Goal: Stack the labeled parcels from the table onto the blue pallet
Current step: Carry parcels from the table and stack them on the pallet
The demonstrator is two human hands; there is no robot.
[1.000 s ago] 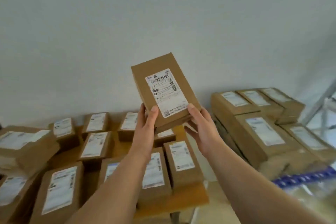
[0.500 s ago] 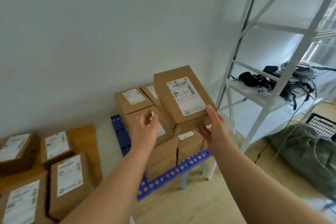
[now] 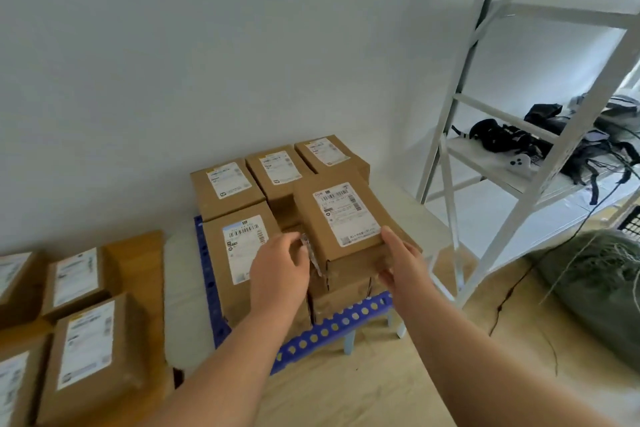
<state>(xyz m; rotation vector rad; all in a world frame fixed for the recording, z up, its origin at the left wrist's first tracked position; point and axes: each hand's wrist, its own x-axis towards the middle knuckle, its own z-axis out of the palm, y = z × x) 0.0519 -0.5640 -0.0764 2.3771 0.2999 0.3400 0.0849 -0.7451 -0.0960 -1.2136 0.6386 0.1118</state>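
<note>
A brown labeled parcel sits tilted on top of the front right stack on the blue pallet. My right hand grips its near right corner, thumb on the label side and fingers underneath. My left hand is at the parcel's near left edge, fingers relaxed and touching it. Several other labeled parcels stand stacked on the pallet behind and to the left. More labeled parcels lie on the wooden table at the left.
A white metal shelf rack stands to the right, with black straps and a white controller on it. A green bag and cables lie on the wooden floor at the right. A white wall is behind the pallet.
The view swung from the table to the pallet. The parcel went down from chest height onto the front right stack, and my left hand came back to its left edge.
</note>
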